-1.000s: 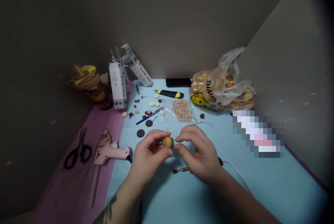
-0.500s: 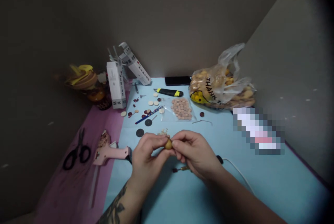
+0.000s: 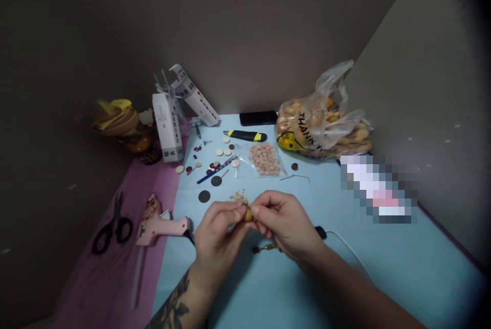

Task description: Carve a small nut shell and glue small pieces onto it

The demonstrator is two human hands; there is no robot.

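Note:
A small round yellow-brown bead-like piece (image 3: 248, 214) is pinched between both my hands above the light blue table (image 3: 383, 267). My left hand (image 3: 218, 239) grips it from the left with thumb and fingertips. My right hand (image 3: 286, 224) closes on it from the right, fingers curled. A small pile of pale crumbs (image 3: 238, 196) lies just behind my hands. A short dark tool with a brass tip (image 3: 264, 248) rests on the table under my right hand.
A pink glue gun (image 3: 163, 226) and black scissors (image 3: 113, 226) lie on the pink mat at left. Further back are a clear bag of round discs (image 3: 264, 159), loose discs, a yellow-black utility knife (image 3: 245, 136), a phone (image 3: 259, 117), white boxes (image 3: 168, 127) and a plastic bag of nuts (image 3: 322, 127). A white cable (image 3: 349, 247) runs right.
My hands have drawn together around the small round piece, which is now mostly covered by my fingers. The view has drifted slightly.

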